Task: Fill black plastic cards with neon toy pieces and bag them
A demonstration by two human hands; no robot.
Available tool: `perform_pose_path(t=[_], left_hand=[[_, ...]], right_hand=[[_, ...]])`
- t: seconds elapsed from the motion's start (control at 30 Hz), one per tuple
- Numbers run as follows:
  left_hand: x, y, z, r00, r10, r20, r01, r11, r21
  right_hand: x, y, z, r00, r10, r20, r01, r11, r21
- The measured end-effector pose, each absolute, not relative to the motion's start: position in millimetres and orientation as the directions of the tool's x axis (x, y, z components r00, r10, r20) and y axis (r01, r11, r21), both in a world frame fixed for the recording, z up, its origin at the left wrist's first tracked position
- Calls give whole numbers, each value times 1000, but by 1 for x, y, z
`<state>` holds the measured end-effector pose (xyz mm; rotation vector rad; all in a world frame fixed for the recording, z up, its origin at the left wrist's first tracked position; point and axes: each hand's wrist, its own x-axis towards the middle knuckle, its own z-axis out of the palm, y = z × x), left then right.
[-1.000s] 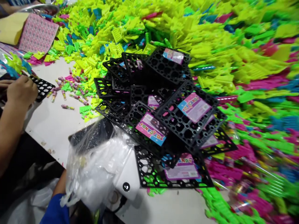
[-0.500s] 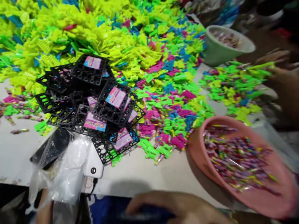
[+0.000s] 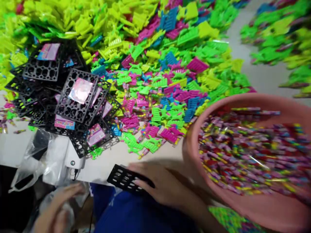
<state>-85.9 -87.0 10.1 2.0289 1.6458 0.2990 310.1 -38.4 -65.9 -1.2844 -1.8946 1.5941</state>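
My right hand (image 3: 157, 181) grips a small black plastic tray (image 3: 121, 177) with rows of holes, at the table's front edge above my blue-clad lap. My left hand (image 3: 57, 207), blurred by motion, is low at the left with fingers stretched and thumb apart. Crumpled clear plastic (image 3: 73, 207) lies close around it, below the table edge. Black perforated trays (image 3: 77, 110) with pink and blue printed cards form a pile at the left of the table. Beside that pile, green, pink and blue plastic toy pieces (image 3: 170, 116) lie loose, some with wrapped candy sticks.
A large pink basin (image 3: 194, 129) full of small wrapped candy sticks (image 3: 243, 152) stands at the right. Yellow and green pieces (image 3: 97, 19) heap across the back. A white device with a cable (image 3: 75, 158) and a clear plastic bag (image 3: 31, 165) lie at the front left.
My right hand has come up to the table edge, with the black tray now plainly visible in it. My left hand has come into clearer view. The camera view has shifted right and closer.
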Motion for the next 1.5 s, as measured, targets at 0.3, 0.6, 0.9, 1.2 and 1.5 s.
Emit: perform_pose_path(t=[0.3,0.6,0.9,1.2,1.5], left_hand=[[30,-56,-80,852,505,-135,522,-804,285],[35,-31,-110,740,668,76,610,-715,342],[16,-49,-127,533,833,150,655,-518,551],[14,-50,-138,525,835,167,651,-520,553],[10,-47,-141,542,808,232,581,-559,592]], right_hand=[[302,-57,-117,-82,993,82,862,112,-495],[315,-80,-102,72,921,384,732,213,-647],[258,-81,-117,66,994,83,291,61,-955],[218,-65,-135,-136,978,159,327,196,-925],[213,-62,-137,-363,886,288,579,457,-675]])
